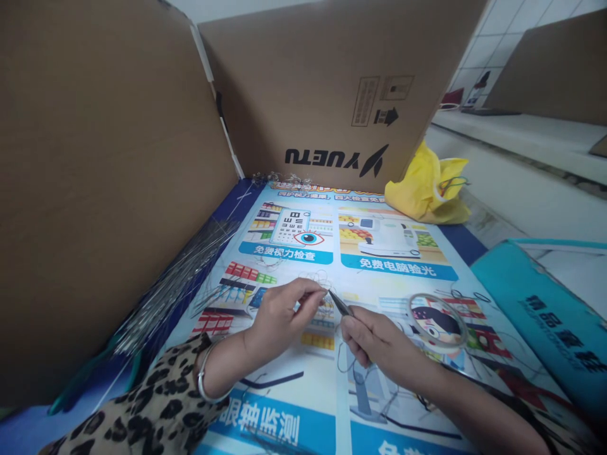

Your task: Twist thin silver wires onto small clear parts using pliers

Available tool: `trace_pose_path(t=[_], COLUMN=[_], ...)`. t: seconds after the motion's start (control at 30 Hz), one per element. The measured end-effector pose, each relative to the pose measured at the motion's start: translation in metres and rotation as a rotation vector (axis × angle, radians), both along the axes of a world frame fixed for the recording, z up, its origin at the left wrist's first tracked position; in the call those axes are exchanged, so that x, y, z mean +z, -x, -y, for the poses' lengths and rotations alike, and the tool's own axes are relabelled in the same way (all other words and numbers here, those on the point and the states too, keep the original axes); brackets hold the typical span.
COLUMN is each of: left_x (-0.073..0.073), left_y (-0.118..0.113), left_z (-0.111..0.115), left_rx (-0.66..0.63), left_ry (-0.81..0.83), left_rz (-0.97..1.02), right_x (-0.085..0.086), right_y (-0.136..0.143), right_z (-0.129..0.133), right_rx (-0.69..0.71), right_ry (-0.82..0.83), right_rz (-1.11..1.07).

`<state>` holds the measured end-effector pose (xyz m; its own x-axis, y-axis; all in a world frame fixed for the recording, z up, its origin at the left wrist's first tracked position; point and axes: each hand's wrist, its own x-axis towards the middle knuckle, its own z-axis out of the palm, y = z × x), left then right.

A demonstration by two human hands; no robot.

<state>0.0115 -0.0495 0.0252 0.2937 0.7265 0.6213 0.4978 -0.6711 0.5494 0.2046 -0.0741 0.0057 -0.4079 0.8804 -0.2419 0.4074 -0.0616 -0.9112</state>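
My right hand [367, 335] is wrapped round a pair of needle-nose pliers [340, 304]. Their narrow tips point up and left, right at the fingertips of my left hand [284, 316]. Thumb and forefinger of that left hand are pinched together on a thin wire [327, 291], of which only a little shows. Fine looped wires lie on the poster around both hands, faint against the print. A silver bangle [201, 374] circles my left wrist below a leopard-print sleeve.
Long straight wires [164, 294] lie bundled at left. A coil of wire [439, 321] rests on the printed poster [289, 256]. Cardboard walls [313, 82] stand behind and left. At right are a yellow bag [429, 189] and a turquoise box [545, 316].
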Motion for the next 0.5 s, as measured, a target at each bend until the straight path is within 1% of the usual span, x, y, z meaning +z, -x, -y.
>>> trace_pose_path(t=[0.13, 0.23, 0.33, 0.4, 0.5], left_x=[0.0004, -0.0013, -0.0021, -0.0005, 0.0046], left_y=[0.0005, 0.0014, 0.0021, 0.0023, 0.0024], left_z=[-0.0014, -0.0031, -0.0037, -0.0033, -0.0029], left_rx=[-0.015, -0.046, -0.047, -0.05, -0.06], left_ry=[0.02, -0.04, -0.076, -0.048, 0.063], left_rz=[-0.038, -0.062, -0.098, -0.119, -0.125], right_x=[-0.0002, -0.0017, -0.0022, -0.0013, 0.0004], right_y=[-0.0003, -0.0011, -0.0016, -0.0018, -0.0025], right_z=[-0.0006, -0.0013, -0.0016, -0.0019, -0.0031], right_rx=[0.005, 0.013, 0.022, 0.033, 0.055], right_ry=[-0.018, -0.059, -0.103, -0.14, -0.202], right_rz=[0.037, 0.073, 0.12, 0.157, 0.222])
